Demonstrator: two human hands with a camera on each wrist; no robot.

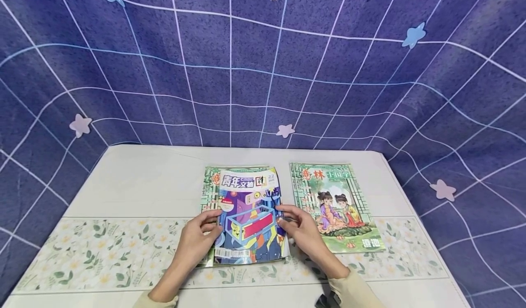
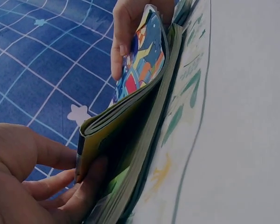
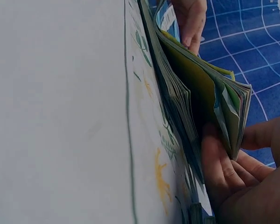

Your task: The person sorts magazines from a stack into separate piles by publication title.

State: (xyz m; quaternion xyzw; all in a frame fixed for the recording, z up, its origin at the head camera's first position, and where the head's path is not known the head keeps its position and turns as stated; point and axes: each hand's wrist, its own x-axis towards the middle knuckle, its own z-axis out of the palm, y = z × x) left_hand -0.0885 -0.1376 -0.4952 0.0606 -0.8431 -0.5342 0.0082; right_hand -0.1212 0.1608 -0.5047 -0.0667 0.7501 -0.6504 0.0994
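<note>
A magazine with a blue and purple cover (image 1: 250,221) lies over a green-bordered magazine (image 1: 208,198), which shows along its left side and top. The left hand (image 1: 196,239) pinches the upper magazine's left edge; in the left wrist view, thumb and fingers (image 2: 56,154) hold that edge above the stack. On the opposite edge the right hand (image 1: 302,230) has its grip, fingers under and thumb over in the right wrist view, where loose pages (image 3: 228,107) fan apart. Both side edges are raised off the magazines beneath.
Right of the stack, another green magazine with two cartoon figures (image 1: 339,212) lies flat, close to the right hand. The white table (image 1: 135,175) has a floral strip (image 1: 123,253) across it. Behind stands a blue grid-patterned cloth (image 1: 246,89) with stars.
</note>
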